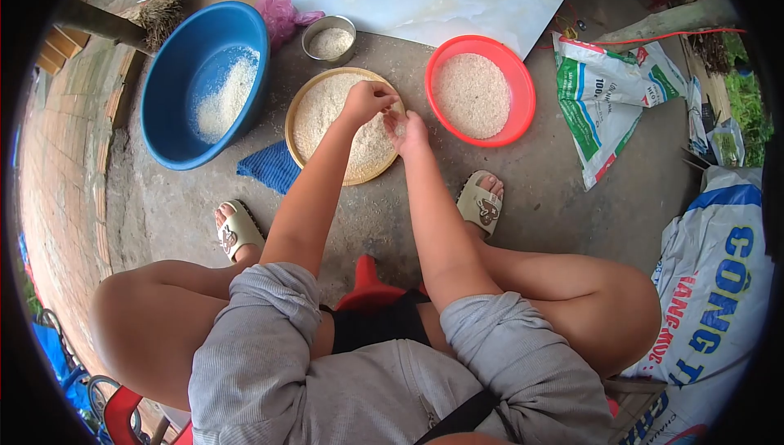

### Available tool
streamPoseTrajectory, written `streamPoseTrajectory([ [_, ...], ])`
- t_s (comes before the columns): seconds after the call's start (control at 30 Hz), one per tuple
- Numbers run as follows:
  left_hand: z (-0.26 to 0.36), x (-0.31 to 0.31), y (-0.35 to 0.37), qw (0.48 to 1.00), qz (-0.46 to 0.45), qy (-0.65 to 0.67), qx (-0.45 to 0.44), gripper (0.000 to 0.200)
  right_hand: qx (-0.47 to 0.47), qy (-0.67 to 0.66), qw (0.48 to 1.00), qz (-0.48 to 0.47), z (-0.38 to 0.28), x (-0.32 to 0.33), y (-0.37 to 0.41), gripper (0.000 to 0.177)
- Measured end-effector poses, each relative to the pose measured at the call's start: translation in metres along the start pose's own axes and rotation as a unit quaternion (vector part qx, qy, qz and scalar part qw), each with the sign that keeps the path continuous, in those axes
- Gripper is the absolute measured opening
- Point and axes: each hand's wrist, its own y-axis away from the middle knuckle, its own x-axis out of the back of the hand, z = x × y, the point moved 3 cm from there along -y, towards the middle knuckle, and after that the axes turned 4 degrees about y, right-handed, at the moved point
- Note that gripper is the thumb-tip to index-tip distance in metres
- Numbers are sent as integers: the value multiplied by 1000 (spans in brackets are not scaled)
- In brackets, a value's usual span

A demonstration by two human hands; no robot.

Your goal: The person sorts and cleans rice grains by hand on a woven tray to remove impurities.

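A round woven tray (296,141) full of white rice grains (339,122) lies on the ground in front of me. My left hand (369,102) is over its right part, thumb and fingertips pinched together; what they hold is too small to make out. Just below and to the right, my right hand (406,131) is cupped palm up at the tray's right rim, with what looks like a little rice in it. The fingertips of both hands are close together.
A blue basin (163,118) with rice stands left, a red basin (527,106) of rice right. Behind the tray are a metal bowl (309,43) and pink plastic bag (280,14). Blue cloth (269,169) lies beside the tray. Printed sacks (600,90) lie at right.
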Motion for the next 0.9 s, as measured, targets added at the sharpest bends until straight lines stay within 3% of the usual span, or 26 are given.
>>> streamPoseTrajectory([
  [0.03, 5, -2, 1, 998, -55, 2, -24, 22, -2, -1, 1000, -1, -2, -6, 5, 32],
  [0.07, 9, -1, 4, 998, -54, 0, -23, 22, 26, 18, 999, -29, -6, -14, 10, 30],
  [0.1, 25, -2, 10, 992, -51, -89, -72, 22, 55, 37, 996, -56, -9, -19, 12, 28],
  [0.17, 38, -2, 15, 975, 4, -183, -124, 22, 30, -1, 999, -46, -8, -18, 6, 25],
  [0.2, 35, -1, 14, 975, 3, -183, -124, 22, 7, -39, 999, -35, -7, -14, 0, 21],
  [0.23, 31, 5, 14, 973, 64, -188, -121, 22, 8, -38, 999, -34, -7, -9, -4, 21],
  [0.3, 14, 15, 10, 963, 151, -199, -102, 20, 34, -49, 995, 84, -9, 7, -11, 18],
  [0.4, -5, 15, 5, 967, 129, -203, -87, 20, 63, -13, 987, 149, -12, 20, -2, 20],
  [0.63, -23, -12, -13, 971, 141, -182, -64, 19, 78, -13, 981, 176, -5, 18, -2, 25],
  [0.73, -25, -23, -17, 957, 134, -251, -55, 21, 101, 21, 975, 197, -2, 19, -3, 27],
  [0.9, -18, -36, -9, 941, 149, -305, -18, 22, 116, 1, 982, 147, 0, 22, -2, 30],
])
